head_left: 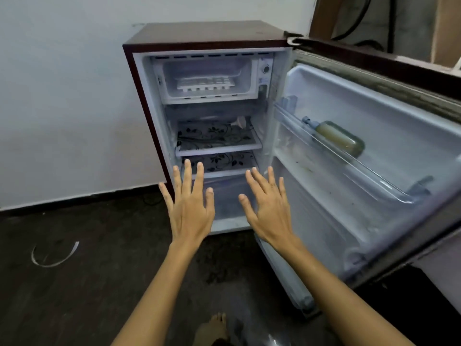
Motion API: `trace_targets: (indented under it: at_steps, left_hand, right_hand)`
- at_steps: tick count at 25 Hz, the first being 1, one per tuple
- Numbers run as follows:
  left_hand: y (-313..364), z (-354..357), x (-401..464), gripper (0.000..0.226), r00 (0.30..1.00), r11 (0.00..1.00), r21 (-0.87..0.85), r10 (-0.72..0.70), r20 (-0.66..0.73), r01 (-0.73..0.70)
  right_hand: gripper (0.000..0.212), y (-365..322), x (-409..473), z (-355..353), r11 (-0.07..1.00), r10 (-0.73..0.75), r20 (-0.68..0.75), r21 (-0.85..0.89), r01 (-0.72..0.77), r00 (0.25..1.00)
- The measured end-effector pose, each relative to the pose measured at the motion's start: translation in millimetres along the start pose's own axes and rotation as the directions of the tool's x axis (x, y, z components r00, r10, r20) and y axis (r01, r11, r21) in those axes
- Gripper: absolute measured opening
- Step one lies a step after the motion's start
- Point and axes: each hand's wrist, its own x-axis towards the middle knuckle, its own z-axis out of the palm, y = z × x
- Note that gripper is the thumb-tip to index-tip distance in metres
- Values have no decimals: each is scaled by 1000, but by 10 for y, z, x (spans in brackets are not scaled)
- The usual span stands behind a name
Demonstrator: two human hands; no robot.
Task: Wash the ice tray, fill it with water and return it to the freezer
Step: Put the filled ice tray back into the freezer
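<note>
Fridge [139, 78] stands on the floor, door [349, 171] swung wide to the right; ice tray [205, 84] lies flat inside the freezer [244, 78] at the top. Left hand [190, 211] and right hand [270, 212] raised side by side before the lower shelves, backs up, fingers straight and spread, holding nothing. Bottle [336, 138] lies in the door rack.

Fridge [139, 78] door open — ice tray [206, 84] in freezer compartment [252, 78], upper centre; left hand [190, 208], right hand [270, 211] spread, empty, mid-frame.
</note>
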Motion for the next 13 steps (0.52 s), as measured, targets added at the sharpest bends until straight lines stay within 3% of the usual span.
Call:
trace_targets:
  at_steps: [7,13]
  left_hand:
    - [431,-230,-821,58,1000,1000,-17,19,24,-19]
    - [741,-208,-1184,59,991,995,-66,80,110,-73]
  right_hand:
    - [62,136,-906,-537,997,68,-45,-22,-69,997]
    - [63,385,-1426,-845,971,230,-115,-41,-236,966]
